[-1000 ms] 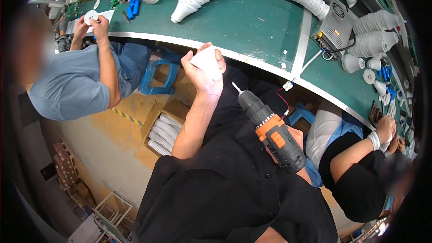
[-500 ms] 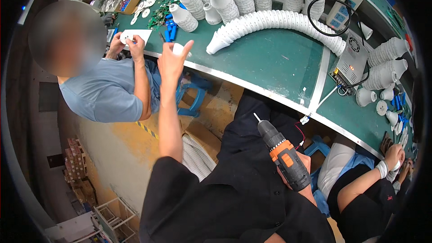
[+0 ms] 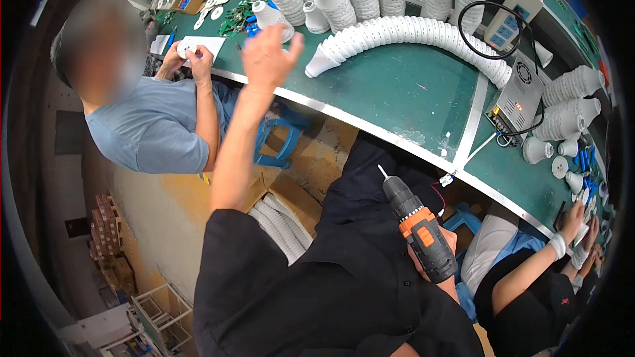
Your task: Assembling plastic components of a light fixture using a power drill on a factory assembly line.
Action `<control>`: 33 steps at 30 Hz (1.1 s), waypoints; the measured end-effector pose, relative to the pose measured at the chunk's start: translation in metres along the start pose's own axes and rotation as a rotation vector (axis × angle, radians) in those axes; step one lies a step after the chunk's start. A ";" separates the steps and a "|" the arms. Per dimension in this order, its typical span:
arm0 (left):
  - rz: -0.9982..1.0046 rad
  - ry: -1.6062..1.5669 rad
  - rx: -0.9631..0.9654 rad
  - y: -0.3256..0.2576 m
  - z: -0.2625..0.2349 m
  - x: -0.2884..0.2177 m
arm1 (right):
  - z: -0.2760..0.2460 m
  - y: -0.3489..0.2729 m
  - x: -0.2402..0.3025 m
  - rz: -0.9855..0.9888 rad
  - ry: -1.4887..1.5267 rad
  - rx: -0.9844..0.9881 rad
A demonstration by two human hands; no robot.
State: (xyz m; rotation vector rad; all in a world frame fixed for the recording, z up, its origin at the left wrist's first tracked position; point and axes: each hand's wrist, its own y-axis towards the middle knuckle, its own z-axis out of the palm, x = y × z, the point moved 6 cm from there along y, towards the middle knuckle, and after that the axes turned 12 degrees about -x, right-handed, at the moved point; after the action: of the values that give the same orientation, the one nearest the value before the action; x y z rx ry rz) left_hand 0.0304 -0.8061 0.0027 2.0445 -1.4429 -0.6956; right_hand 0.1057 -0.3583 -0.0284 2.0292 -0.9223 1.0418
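1. Our left hand hangs by the near edge of the counter. Its thumb stands apart from the fingers, which are blurred; we see nothing clearly clamped in them.
2. The short stack of white cones lies at 12 o'clock from those fingers, just beyond the fingertips in our view. Whether they touch it, we cannot tell.
3. That stack's long axis runs from 11 to 5 o'clock, its narrow end at 11. Our left hand is much the nearer one to it.
4. Our right hand has its fingers wrapped around the drill, well apart from the stack, between 4 and 5 o'clock from our left hand. The bit points to 11 o'clock.
5. On the counter, a curved row of nested cones has its tip at 3 o'clock from our left hand.
6. At 9 o'clock from that hand, a co-worker in blue holds a white disc.
7. At 6 o'clock, an open carton holds white ribbed lengths.
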 end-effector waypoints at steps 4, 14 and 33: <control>0.038 -0.186 -0.061 -0.054 0.043 -0.048 | -0.002 -0.001 0.003 0.030 0.029 0.032; 0.014 -0.086 0.105 -0.062 0.066 -0.042 | -0.005 -0.002 0.008 -0.132 -0.083 -0.054; -1.429 -1.944 0.452 -0.184 0.004 -0.147 | -0.011 -0.004 -0.005 0.082 0.063 -0.060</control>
State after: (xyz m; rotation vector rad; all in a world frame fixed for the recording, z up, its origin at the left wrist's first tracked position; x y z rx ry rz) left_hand 0.1085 -0.6150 -0.1104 2.1694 -0.0515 -3.8074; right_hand 0.1028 -0.3457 -0.0286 1.9120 -0.9997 1.1025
